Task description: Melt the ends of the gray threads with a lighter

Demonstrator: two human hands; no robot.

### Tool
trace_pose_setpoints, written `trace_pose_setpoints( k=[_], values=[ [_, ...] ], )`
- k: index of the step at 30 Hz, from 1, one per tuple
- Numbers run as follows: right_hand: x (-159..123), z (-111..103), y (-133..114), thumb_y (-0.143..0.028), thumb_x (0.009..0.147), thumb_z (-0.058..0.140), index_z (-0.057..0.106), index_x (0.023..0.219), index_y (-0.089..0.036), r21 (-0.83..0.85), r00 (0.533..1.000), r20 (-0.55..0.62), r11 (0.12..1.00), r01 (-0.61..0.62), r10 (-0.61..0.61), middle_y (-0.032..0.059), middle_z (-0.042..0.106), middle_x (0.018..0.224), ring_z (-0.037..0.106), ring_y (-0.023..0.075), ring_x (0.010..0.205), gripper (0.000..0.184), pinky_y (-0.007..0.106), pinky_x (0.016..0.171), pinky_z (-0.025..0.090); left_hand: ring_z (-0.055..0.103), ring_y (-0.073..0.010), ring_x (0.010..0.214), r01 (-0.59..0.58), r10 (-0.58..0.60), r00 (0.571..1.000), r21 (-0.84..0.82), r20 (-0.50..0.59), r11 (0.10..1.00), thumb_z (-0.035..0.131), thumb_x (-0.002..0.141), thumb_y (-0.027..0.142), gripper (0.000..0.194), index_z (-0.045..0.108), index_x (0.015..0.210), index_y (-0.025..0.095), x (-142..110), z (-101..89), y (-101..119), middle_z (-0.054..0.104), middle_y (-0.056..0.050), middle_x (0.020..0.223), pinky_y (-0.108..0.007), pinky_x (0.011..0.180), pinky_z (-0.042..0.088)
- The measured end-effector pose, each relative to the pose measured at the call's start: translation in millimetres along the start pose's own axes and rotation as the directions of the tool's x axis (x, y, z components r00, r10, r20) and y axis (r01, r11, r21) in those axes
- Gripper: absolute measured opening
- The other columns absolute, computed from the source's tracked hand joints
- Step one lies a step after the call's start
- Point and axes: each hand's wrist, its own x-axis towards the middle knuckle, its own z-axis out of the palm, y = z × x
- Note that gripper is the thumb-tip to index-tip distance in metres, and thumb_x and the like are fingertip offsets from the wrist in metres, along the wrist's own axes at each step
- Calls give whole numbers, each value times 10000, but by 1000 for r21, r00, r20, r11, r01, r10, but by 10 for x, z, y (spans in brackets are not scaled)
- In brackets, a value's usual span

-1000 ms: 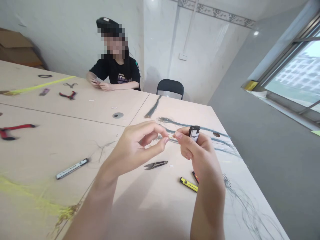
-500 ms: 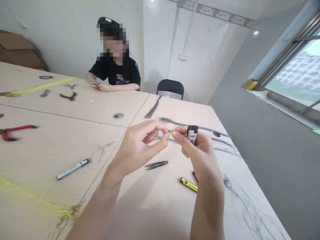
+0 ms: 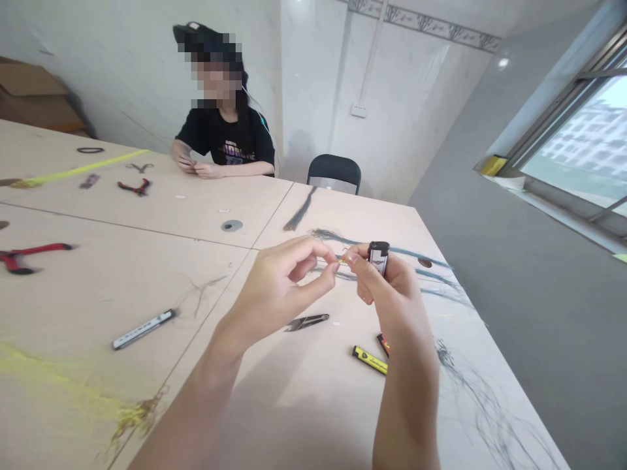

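Here at the right hand, we see it curled narrow around a black-topped lighter, which stands upright with its long axis pointing away from us. Just left of the lighter, fingertips from both hands meet on a tiny gold-coloured strand lying crosswise, though it's too fine for us to be sure. The left hand pinches it narrowly. Just below the hands we have black thread snips and a yellow lighter, its script apparently reading "Lamborghini". Beyond the fingers, blue-grey fibres trail across the table.
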Motion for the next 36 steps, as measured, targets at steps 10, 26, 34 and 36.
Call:
trace_pose_setpoints(
  k=[10, 26, 34, 36],
  values=[
    [-32, -72, -91, -388, 930, 652, 624, 816, -202, -88, 975, 221, 995, 41, -21, -56, 366, 633, 287, 95, 564, 220, 265, 531, 261, 498, -94, 666, 301, -277, 949, -174, 149, 938, 631, 923, 442, 228, 701, 870, 232, 31, -61, -22, 590, 24, 739, -190, 573, 387],
    [-30, -76, -82, -415, 888, 696, 658, 818, -200, -64, 990, 141, 998, 15, -5, -44, 453, 637, 345, 88, 563, 229, 254, 509, 263, 363, -83, 612, 394, -324, 907, -271, 269, 878, 647, 900, 444, 272, 630, 787, 198, 34, -123, -64, 420, 43, 651, -188, 555, 294],
    [-35, -92, -70, -374, 865, 723, 674, 806, -200, -62, 990, 140, 998, 23, -14, -36, 509, 649, 371, 88, 557, 190, 253, 507, 281, 382, -80, 623, 385, -313, 915, -320, 255, 866, 651, 892, 398, 239, 623, 772, 193, 45, -69, -45, 452, 39, 672, -179, 561, 311],
    [-36, -88, -71, -369, 866, 717, 666, 796, -203, -59, 990, 141, 998, 8, 0, -33, 515, 662, 375, 89, 564, 188, 253, 510, 282, 382, -82, 628, 392, -314, 911, -324, 268, 861, 651, 894, 412, 249, 622, 775, 195, 39, -75, -49, 453, 38, 676, -181, 566, 314]
  ],
)
